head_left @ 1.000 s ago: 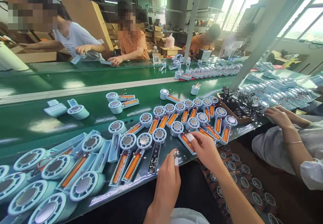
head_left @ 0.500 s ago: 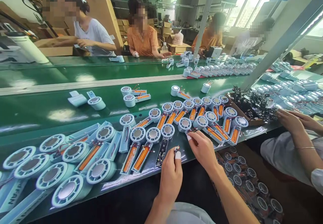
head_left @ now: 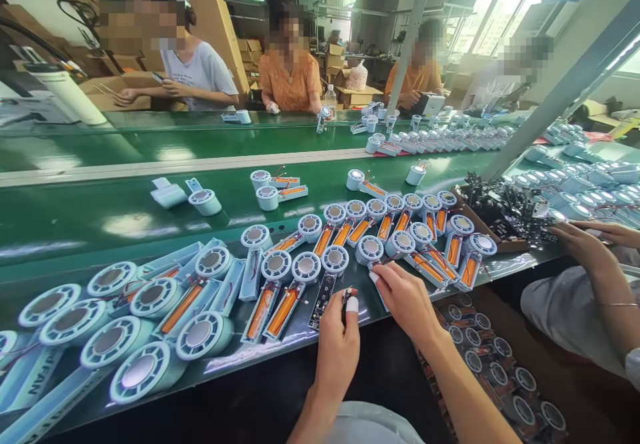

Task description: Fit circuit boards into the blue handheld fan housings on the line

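Observation:
My left hand [head_left: 339, 347] is closed around a small dark circuit board [head_left: 347, 299], with a white finger cover on its thumb. Just left of it, a fan with a black circuit board [head_left: 323, 299] on its handle lies on the bench. My right hand [head_left: 406, 295] pinches at the neck of a light-blue handheld fan [head_left: 370, 249]; the fingers hide most of its handle. Around both hands lie several more fans, many with orange batteries [head_left: 281, 312] in open handles and thin red wires.
Left, several fans [head_left: 107, 339] crowd the bench edge. A green conveyor [head_left: 125, 221] carries loose fan bodies. At right, a cardboard box [head_left: 493, 234] holds dark circuit boards, beside a co-worker's hands [head_left: 585, 244]. Below stands a carton of fans [head_left: 495, 371]. People sit across the belt.
The view has shifted slightly. My hands stay nearly in place, with the board in my left hand standing more upright. Across the belt, a co-worker has lifted a fan.

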A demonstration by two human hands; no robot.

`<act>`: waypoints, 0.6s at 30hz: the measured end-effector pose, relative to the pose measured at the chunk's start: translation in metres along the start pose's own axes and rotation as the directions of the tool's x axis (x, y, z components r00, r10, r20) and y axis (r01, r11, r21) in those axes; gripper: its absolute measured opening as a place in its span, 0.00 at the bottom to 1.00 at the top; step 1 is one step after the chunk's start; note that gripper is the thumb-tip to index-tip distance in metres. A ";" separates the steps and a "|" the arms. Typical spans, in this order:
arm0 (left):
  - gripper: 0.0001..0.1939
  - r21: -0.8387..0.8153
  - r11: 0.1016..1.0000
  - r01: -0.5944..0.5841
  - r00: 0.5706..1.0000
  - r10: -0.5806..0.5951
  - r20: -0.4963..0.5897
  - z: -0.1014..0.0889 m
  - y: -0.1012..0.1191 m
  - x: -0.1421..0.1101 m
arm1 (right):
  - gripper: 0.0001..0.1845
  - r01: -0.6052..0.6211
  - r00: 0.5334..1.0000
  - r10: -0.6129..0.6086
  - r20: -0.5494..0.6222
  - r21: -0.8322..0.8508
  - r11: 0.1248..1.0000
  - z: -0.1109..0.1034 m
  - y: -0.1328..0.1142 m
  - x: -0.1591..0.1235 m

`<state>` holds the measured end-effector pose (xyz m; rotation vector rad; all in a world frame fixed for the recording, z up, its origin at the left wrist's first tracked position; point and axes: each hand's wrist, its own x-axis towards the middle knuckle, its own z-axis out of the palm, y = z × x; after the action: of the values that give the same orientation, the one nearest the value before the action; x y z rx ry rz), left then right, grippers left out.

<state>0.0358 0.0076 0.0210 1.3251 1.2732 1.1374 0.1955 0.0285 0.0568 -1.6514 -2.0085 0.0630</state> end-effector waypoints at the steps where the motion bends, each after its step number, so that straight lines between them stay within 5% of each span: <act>1: 0.17 0.000 1.000 0.005 1.000 -0.005 -0.007 -0.001 0.000 -0.001 | 0.16 0.065 0.998 -0.065 0.001 -0.033 0.997 -0.002 -0.001 -0.004; 5: 0.17 0.019 0.999 -0.035 0.999 0.035 -0.019 -0.002 0.000 -0.001 | 0.14 0.251 0.968 -0.251 -0.016 -0.004 0.968 -0.004 -0.006 -0.020; 13: 0.14 0.047 0.998 -0.051 0.999 0.050 0.020 -0.006 -0.006 -0.007 | 0.16 0.255 0.966 -0.239 -0.096 0.201 0.946 0.017 -0.018 -0.037; 18: 0.14 0.045 0.999 0.007 0.999 -0.004 -0.049 -0.012 -0.008 -0.013 | 0.18 0.242 0.970 -0.228 -0.082 0.337 0.910 0.020 -0.022 -0.033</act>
<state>0.0224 -0.0054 0.0140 1.3331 1.3443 1.1497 0.1708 -0.0018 0.0351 -1.1769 -2.0145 0.2757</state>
